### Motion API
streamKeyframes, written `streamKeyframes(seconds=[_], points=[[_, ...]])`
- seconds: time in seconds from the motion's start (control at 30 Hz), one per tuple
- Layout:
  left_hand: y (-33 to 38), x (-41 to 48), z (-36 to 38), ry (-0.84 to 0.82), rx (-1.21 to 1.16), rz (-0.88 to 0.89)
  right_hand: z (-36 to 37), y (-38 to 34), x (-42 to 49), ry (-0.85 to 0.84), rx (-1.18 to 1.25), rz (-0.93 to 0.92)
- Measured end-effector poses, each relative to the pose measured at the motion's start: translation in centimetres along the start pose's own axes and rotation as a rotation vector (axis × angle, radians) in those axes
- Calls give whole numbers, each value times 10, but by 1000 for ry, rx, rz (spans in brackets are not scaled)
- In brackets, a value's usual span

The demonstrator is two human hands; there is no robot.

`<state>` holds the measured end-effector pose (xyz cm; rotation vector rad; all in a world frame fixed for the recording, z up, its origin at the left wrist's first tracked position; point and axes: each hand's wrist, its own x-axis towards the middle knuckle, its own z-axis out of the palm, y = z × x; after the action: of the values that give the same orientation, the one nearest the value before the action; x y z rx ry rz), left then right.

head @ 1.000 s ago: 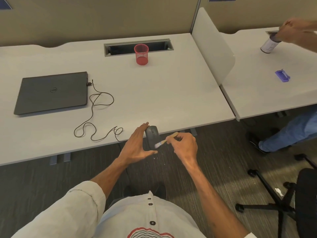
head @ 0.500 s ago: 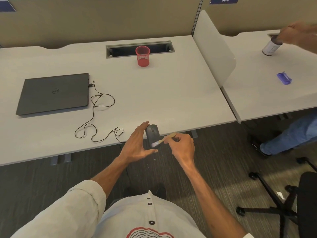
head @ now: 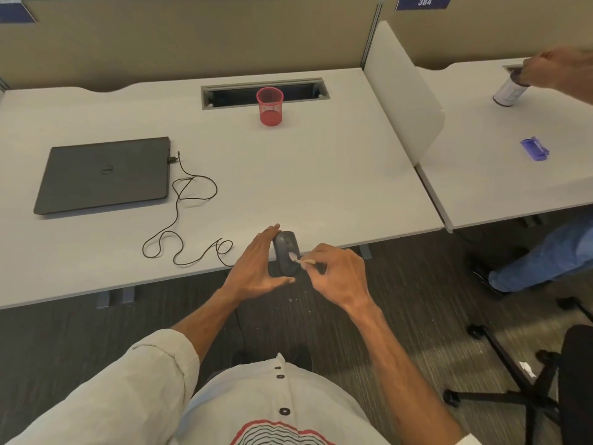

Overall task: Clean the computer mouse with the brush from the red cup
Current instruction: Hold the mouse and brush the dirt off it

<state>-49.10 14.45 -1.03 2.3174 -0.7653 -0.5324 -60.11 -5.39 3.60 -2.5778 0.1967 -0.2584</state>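
Note:
A dark grey computer mouse (head: 285, 252) is held just off the desk's front edge, its top facing me. My left hand (head: 256, 268) grips it between fingers on its left side and thumb under its near end. My right hand (head: 337, 274) pinches a small wooden-handled brush (head: 303, 261), whose pale bristles touch the right side of the mouse's top. The red mesh cup (head: 270, 106) stands at the back of the desk, with nothing showing above its rim.
A closed black laptop (head: 102, 175) lies at the left, and the mouse's thin black cable (head: 186, 216) loops across the desk (head: 288, 175). A white divider (head: 404, 91) separates a neighbouring desk where another person handles a can (head: 510, 89). An office chair base (head: 519, 387) is at the lower right.
The brush tip has travelled from the mouse's near right edge up onto its top. My left hand keeps the same grip, and the camera has tilted slightly.

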Motion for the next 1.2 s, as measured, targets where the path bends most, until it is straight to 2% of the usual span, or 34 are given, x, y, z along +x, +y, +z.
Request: streamKeyframes(seconds=[0.27,0.4,0.6,0.77,0.87,1.2], points=[[-3,-5,-2,-13,-15,-8,-8,7,21,69,-15,29],[-3,-4,-4,0,-17,-4,-2,4,18,-54,37,62],[-7,-5,-4,15,-39,-29,-2,7,10,-128,69,125],[-8,-3,-8,17,-38,-10,7,6,10,68,200,159],[-8,-4,-9,18,-33,-6,13,7,14,126,237,177],[-10,-11,-11,58,-46,-18,15,16,5,-28,267,242]])
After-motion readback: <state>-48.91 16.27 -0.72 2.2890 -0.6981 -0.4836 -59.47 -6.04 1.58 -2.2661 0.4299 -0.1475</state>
